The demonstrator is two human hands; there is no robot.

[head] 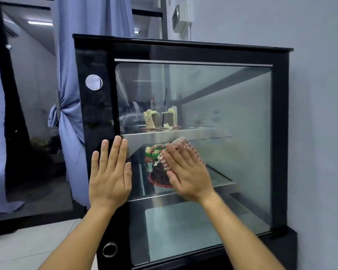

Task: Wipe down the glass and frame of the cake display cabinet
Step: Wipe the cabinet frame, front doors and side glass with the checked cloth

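Observation:
The cake display cabinet has a black frame [280,133] and a large glass pane [232,106]. My left hand [109,172] lies flat with fingers together against the frame's left post, its fingertips reaching the glass edge. My right hand [185,172] presses a red-and-white striped cloth [185,145] flat onto the glass at mid height. Most of the cloth is hidden under the palm. Behind the glass, cake slices [160,119] stand on the upper shelf and a decorated dark cake [156,162] sits on the lower shelf.
A grey wall [320,114] touches the cabinet's right side. Blue curtains [70,117] and a dark glass door [27,114] stand to the left. Pale floor tiles [27,246] lie at lower left. A round silver disc [94,82] is on the frame's left post.

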